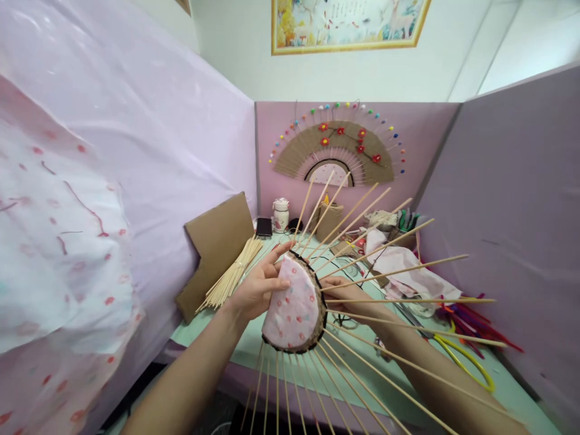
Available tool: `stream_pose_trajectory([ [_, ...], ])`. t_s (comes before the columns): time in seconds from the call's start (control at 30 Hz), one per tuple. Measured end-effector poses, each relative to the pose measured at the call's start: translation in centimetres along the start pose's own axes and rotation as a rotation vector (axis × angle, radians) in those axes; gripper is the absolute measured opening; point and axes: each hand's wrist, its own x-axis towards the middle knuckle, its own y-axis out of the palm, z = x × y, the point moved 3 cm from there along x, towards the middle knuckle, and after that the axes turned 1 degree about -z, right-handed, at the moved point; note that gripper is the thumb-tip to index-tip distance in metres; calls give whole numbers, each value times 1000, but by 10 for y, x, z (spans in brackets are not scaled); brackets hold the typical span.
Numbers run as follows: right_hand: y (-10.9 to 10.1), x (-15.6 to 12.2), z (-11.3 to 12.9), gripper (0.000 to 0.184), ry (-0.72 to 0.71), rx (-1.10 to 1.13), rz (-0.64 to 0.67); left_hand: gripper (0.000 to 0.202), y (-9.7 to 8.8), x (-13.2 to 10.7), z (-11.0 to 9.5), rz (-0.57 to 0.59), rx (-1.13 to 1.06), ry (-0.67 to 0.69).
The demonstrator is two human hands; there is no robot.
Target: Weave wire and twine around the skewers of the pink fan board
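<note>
A half-round fan base (294, 305) covered in pink printed cloth is held up over the table, tilted, its curved edge trimmed with black cord. Several thin wooden sticks (376, 246) spread out from that edge like rays. My left hand (263, 284) grips the base at its straight side, thumb on the cloth and the other fingers behind. Beyond the sticks, my right hand (339, 291) is closed at the curved edge, its fingertips partly hidden by the base and sticks.
A bundle of sticks (233, 272) lies by a cardboard sheet (222, 241) at left. Yellow-handled scissors (466, 362), pipe cleaners (475, 326) and cloth scraps (408, 266) lie at right. Behind stand a white bottle (281, 215) and a finished fan (339, 142) on the partition.
</note>
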Motion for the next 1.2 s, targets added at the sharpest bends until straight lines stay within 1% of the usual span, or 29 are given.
stream_pose_trajectory([
  [0.1, -9, 1, -1, 31, 10, 35, -35, 78, -4, 2, 1, -2, -4, -7],
  [0.2, -15, 2, 1, 29, -14, 12, -70, 72, -5, 6, 4, -56, -19, -9],
  [0.3, -16, 1, 4, 32, -27, -16, -117, 55, -2, 10, 6, -157, -9, -14],
  [0.37, -16, 1, 5, 33, -39, -49, -147, 44, 0, 11, 7, -256, 38, -28],
  [0.43, -17, 2, 4, 32, -53, -103, -182, 36, 2, 11, 6, -351, 89, -25],
  [0.5, -19, 3, 3, 31, -63, -145, -211, 31, 4, 11, 4, -392, 107, 13],
  [0.63, -24, 4, 6, 33, -104, -103, -258, 24, 6, 11, 2, -384, 91, 76],
  [0.77, -30, 0, 14, 33, -216, -49, -340, 24, 3, 10, 5, -401, 106, 69],
  [0.87, -33, -3, 18, 35, -254, -55, -379, 24, 2, 10, 6, -402, 104, 68],
  [0.97, -34, -3, 19, 37, -256, -71, -393, 25, 2, 11, 6, -397, 102, 64],
  [1.2, -34, 1, 14, 35, -186, -122, -329, 31, 3, 12, 6, -394, 180, 19],
])
